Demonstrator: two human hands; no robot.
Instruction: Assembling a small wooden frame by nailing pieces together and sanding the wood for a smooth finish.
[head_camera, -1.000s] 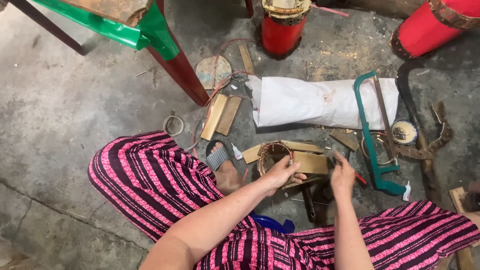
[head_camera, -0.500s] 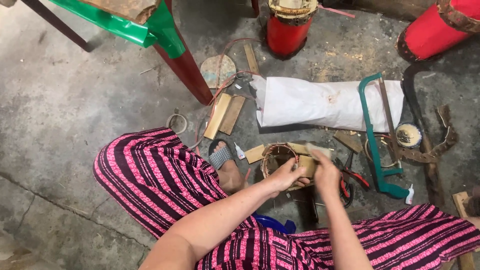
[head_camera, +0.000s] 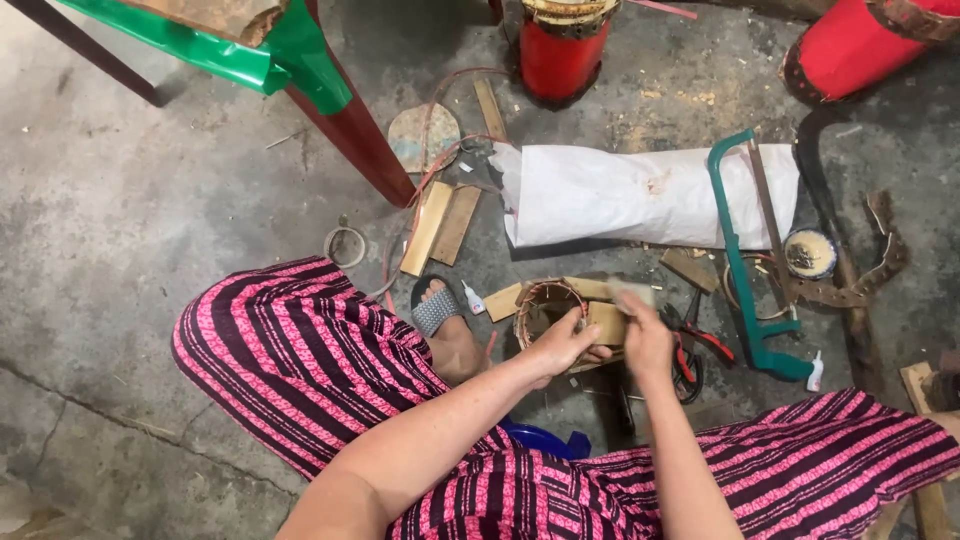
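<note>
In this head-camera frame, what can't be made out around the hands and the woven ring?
- Near side of the woven ring: covered by the left hand.
- What the right hand grips: its fingers hide it; only a pale wooden piece shows beside it.
- Red drum: cut off by the top right edge.
- Contents of the small round tin: too small to tell.

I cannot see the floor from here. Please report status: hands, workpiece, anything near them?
Left hand gripping small round woven frame. Right hand on wooden strip beside it. Red-handled pliers and green hacksaw lying close on the right.
</note>
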